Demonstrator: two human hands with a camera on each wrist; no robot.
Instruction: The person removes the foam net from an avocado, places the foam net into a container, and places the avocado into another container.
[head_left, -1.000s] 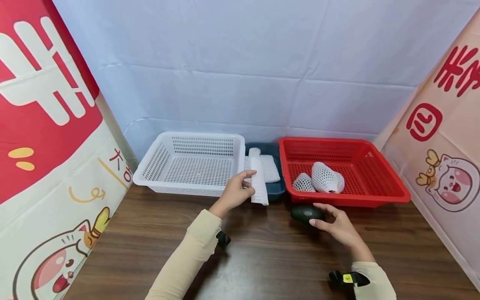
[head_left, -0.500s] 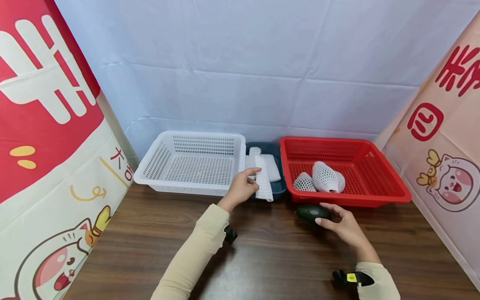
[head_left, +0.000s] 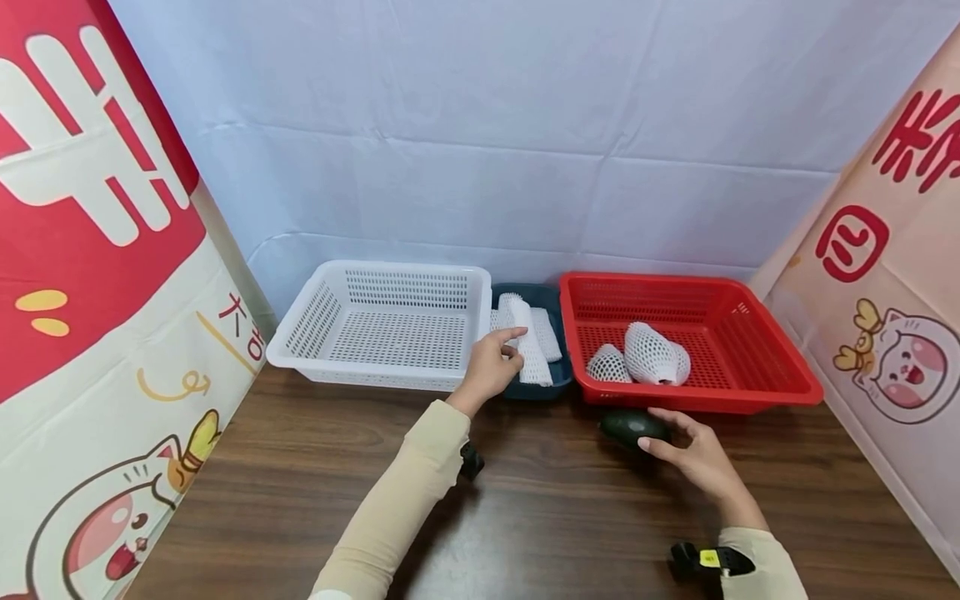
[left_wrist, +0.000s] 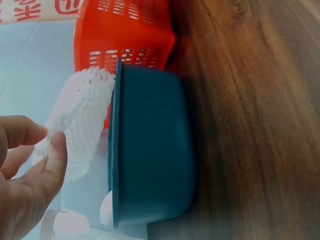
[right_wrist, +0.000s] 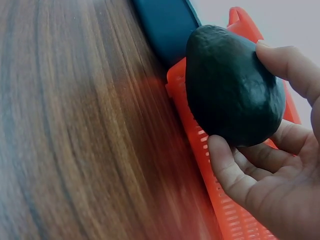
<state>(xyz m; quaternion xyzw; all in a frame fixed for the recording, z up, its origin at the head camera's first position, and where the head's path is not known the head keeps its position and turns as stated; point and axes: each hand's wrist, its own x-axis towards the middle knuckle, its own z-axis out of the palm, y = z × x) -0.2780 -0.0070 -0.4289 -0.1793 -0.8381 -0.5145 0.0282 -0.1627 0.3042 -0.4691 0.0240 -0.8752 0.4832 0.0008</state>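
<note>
My left hand (head_left: 492,364) pinches a white foam net sleeve (head_left: 533,357) between thumb and fingertips, over the dark blue bin (head_left: 557,386). In the left wrist view this foam net sleeve (left_wrist: 82,117) stands above the rim of the blue bin (left_wrist: 152,145). More flat white netting (head_left: 546,329) lies in the bin. A dark green avocado (head_left: 632,428) is in my right hand (head_left: 697,454), in front of the red basket (head_left: 697,402). The right wrist view shows thumb and fingers curled round the avocado (right_wrist: 232,87).
A white perforated basket (head_left: 378,377) stands left of the blue bin. Inside the red basket on the right lie several net-wrapped pieces (head_left: 648,354). All three containers stand along the far side of the brown wooden table (head_left: 555,517), with a pale cloth (head_left: 480,167) behind them.
Both hands have shifted slightly right. The foam net sleeve has gone right and farther back with the left hand, so its near end no longer overhangs the bin's front. The avocado moved right too.
</note>
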